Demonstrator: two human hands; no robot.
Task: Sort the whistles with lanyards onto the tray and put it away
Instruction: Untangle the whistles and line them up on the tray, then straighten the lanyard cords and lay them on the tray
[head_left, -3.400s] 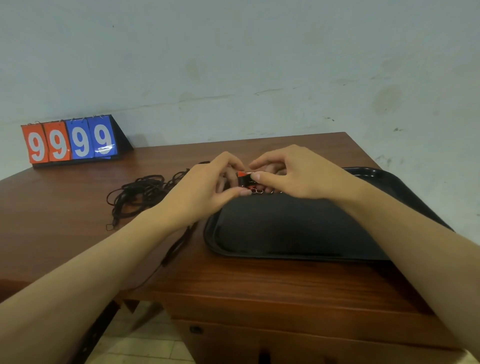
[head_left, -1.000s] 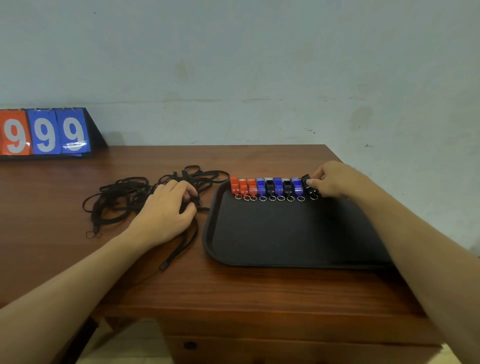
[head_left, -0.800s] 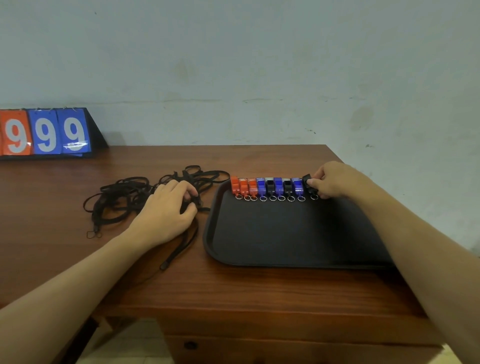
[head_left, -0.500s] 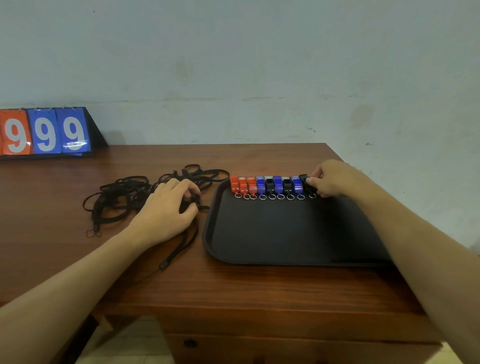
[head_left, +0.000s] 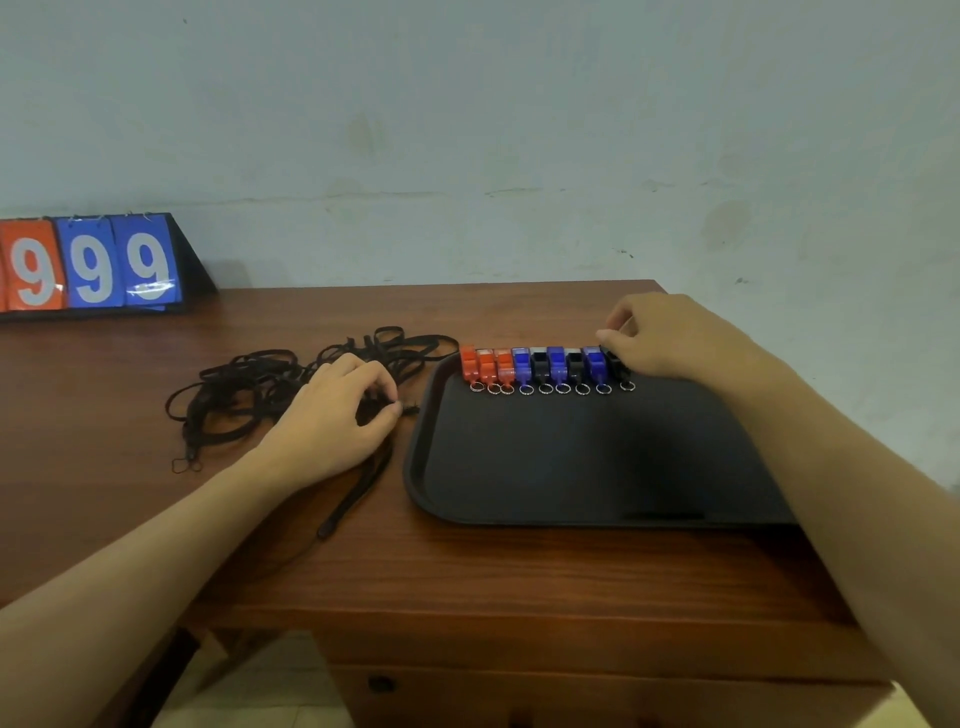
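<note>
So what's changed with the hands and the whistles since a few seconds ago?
Both hands were together at the tray's far edge, handling a red whistle. Since then they have parted: the left hand moved left onto the lanyards and pinches one; the right hand moved right and holds the black whistle ending the row of whistles. Over the last second, nothing visibly shifted. Tray and scoreboard stayed put.

Carrying, on a dark wooden table (head_left: 519, 561), a black tray (head_left: 571, 467) lying just right of the left hand (head_left: 332, 421). Spreading beneath and left of that hand, a tangle of black lanyards (head_left: 249, 389). Standing far left of it, a flip scoreboard (head_left: 93, 265).
</note>
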